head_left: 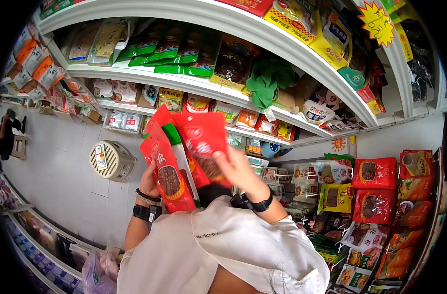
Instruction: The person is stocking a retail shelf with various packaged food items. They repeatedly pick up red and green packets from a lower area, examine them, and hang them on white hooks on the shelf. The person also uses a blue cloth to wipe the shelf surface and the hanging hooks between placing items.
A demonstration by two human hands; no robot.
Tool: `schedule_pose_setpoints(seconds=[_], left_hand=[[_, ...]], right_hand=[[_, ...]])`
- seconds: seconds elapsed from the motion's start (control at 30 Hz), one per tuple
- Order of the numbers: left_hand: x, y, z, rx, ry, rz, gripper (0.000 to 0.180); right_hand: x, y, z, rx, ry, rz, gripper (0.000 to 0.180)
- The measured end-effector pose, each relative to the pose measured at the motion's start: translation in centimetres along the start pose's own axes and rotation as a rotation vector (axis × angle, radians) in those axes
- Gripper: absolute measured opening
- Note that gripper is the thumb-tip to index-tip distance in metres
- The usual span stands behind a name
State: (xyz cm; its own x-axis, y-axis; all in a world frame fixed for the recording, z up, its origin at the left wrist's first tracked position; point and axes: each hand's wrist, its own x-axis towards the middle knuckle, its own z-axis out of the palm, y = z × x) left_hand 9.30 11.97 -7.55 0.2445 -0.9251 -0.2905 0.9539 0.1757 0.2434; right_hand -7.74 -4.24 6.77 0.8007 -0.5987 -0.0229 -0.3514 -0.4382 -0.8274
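Note:
My left hand (148, 182) is closed round the lower left edge of several upright spice bags. The front one is a red bag (170, 180) with a window showing dark brown contents. Behind it the edge of a green and white bag (171, 133) shows. My right hand (235, 169) pinches the right side of another red bag (202, 133), slightly smeared by motion. This bag is tilted and overlaps the others. The fingertips of my left hand are partly hidden behind the bags.
White shelves (194, 81) with packaged foods run across the front, and a green cloth (268, 81) hangs there. Hanging red bags (374, 172) fill a rack at right. A beige plastic stool (117, 160) stands on the floor at left. Farther left, a person (9, 128) is partly visible.

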Motion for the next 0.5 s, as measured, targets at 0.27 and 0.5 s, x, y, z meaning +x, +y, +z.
schedule_pose_setpoints(seconds=[0.27, 0.5], left_hand=[[-0.1, 2.7, -2.5, -0.133, 0.201, 0.230, 0.035], [-1.3, 4.5, -2.4, -0.047, -0.066, 0.301, 0.046]], right_hand=[[3.5, 0.9, -4.1, 1.741, -0.356, -0.273, 0.045], [4.6, -1.0, -3.1, 1.988, -0.652, -0.037, 0.048]])
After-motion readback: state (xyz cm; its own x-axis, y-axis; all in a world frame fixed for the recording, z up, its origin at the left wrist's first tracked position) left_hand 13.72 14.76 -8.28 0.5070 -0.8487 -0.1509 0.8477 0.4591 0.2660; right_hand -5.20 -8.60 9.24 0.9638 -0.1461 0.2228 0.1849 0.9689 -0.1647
